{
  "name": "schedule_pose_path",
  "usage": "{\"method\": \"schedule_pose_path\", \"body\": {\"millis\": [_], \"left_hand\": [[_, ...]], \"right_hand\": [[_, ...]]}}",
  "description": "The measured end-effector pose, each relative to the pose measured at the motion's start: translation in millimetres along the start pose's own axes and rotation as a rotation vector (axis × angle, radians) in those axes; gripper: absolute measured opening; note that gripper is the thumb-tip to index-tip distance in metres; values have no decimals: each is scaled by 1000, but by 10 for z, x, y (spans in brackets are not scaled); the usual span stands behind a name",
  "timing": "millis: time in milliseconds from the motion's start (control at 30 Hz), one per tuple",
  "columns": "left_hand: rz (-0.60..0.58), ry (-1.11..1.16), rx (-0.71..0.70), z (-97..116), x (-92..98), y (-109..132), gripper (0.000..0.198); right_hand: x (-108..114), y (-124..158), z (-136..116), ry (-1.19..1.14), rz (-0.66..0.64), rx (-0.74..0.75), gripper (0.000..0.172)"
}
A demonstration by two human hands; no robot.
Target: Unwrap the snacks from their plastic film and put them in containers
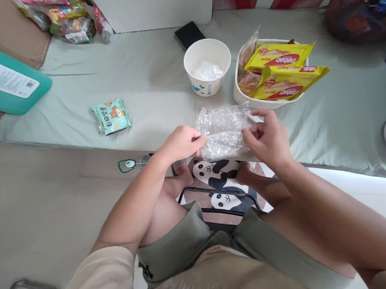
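Note:
A crinkled clear plastic wrapper (225, 131) spreads between my two hands over the front edge of the cloth-covered surface. My left hand (184, 143) pinches its left edge between thumb and fingers. At its right side, my right hand (268, 137) has thumb and fingers apart around the edge; whether it grips the plastic is hard to tell. Behind the wrapper stands a white paper tub (206, 86) with clear plastic (208, 71) inside. To its right, a white basket (262, 101) holds yellow snack packs (280, 82) and other wrapped items.
A teal snack packet (113, 116) lies on the cloth (149, 113) at left. A dark phone (189, 35) rests behind the tub. Bagged snacks (72, 18) and a teal container (19, 83) sit far left. A dark bag (358, 19) stands at the back right.

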State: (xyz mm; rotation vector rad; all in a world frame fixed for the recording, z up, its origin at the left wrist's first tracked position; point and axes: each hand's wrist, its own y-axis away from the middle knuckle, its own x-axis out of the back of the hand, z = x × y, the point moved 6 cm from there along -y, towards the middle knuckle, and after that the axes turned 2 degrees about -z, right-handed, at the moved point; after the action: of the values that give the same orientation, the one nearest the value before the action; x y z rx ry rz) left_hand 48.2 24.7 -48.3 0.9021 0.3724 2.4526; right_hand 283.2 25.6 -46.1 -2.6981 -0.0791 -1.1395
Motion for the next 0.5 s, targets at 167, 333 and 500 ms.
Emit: {"method": "schedule_pose_path", "body": {"millis": [167,333,500], "left_hand": [[68,-192,39,29,15,5,48],[228,-330,81,-12,105,-10,57],[508,-349,73,66,257,111,54]], "right_hand": [[122,59,-89,248,180,136,39],[105,251,-564,245,139,624,32],[-268,313,-506,364,-247,556,51]]}}
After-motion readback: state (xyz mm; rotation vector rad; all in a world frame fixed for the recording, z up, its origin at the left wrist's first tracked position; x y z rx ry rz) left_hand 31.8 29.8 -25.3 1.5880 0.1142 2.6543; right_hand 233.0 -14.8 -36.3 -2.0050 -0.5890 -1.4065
